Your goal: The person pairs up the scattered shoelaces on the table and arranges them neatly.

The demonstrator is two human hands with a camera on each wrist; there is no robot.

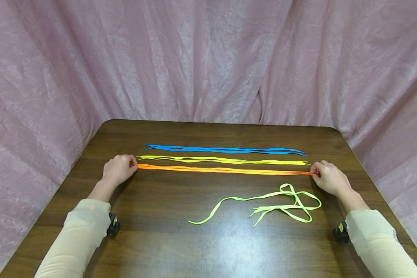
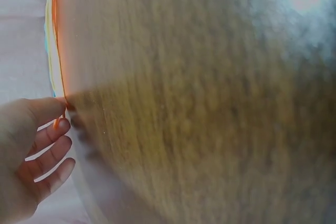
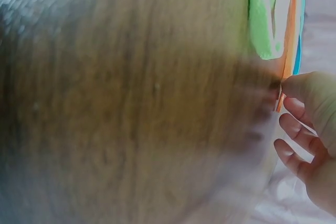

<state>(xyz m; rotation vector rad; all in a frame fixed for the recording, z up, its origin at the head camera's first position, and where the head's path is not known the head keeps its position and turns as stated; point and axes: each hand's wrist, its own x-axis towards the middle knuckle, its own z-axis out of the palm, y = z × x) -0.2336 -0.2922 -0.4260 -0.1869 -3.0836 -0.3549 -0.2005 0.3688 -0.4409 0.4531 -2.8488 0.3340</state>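
An orange shoelace (image 1: 222, 170), its strands side by side, stretches nearly straight between my two hands. My left hand (image 1: 119, 170) pinches its left end between thumb and forefinger; a short orange tip pokes past the fingers in the left wrist view. At the other end, my right hand (image 1: 329, 177) pinches the lace the same way, the other fingers loosely bent. Just behind it lies a yellow shoelace (image 1: 222, 160), laid out lengthwise. Farther back is a blue shoelace (image 1: 222, 149), roughly parallel. Nearer me, a yellow-green shoelace (image 1: 281, 207) lies in loose loops with one long tail leftward.
Everything lies on a brown wood-grain table (image 1: 153, 239) with rounded far corners. Pink curtains (image 1: 208, 61) hang behind it and at both sides. Light glares on the table's near middle.
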